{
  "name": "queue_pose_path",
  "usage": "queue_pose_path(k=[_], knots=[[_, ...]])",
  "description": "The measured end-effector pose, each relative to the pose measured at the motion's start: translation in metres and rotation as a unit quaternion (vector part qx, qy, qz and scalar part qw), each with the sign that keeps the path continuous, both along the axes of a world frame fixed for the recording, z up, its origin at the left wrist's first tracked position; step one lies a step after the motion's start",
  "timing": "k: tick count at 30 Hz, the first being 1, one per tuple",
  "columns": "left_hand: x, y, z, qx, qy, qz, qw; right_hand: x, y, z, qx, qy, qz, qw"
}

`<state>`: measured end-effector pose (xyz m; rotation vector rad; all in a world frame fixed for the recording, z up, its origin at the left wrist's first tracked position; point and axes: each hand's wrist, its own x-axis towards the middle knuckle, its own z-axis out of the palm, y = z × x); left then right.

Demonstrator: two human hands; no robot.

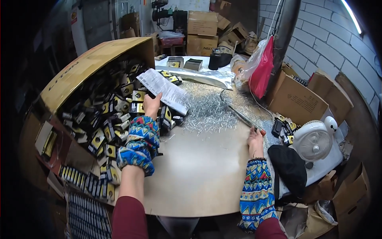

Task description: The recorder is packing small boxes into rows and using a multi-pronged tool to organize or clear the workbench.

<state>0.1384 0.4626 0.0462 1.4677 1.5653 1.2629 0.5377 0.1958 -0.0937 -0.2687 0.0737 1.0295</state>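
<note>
My left hand [152, 106] is closed at the lower edge of a white printed sheet of paper [164, 89], which slants over small black and yellow boxes. Its fingertips are partly hidden. My right hand [255, 139] grips the reddish end of a long, thin, dark tool [243, 118] whose exact kind I cannot make out. Between my hands, a heap of thin silvery metal pieces [209, 106] lies on the tan tabletop [199, 167]. A large cardboard box [95, 59] lies tipped on its side at the left, and many small black and yellow boxes [107, 107] spill out of it.
At the right stand a white fan [315, 141], a black cloth item [287, 169] and an open cardboard carton [296, 95]. A red plastic bag [262, 71] hangs beside the post. Packed rows of small boxes [88, 215] sit at lower left. Stacked cartons [202, 34] stand at the back.
</note>
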Motion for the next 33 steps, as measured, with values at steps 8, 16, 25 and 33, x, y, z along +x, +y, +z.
queue_pose_path(k=[8,16,25,33], knots=[[0.108,0.02,0.026,0.339,0.247,-0.229,0.879,-0.049,0.021,0.09,-0.443,-0.637,-0.256,0.577],[0.144,0.017,0.005,0.039,0.326,-0.487,0.809,-0.04,-0.003,0.103,-0.432,-0.876,-0.031,0.211],[0.082,-0.063,0.054,-0.009,0.567,-0.478,0.671,-0.084,-0.086,0.177,-0.34,-0.915,0.123,0.179],[0.013,-0.102,0.025,0.114,0.374,-0.53,0.752,-0.117,-0.157,0.281,-0.28,-0.951,0.133,-0.021]])
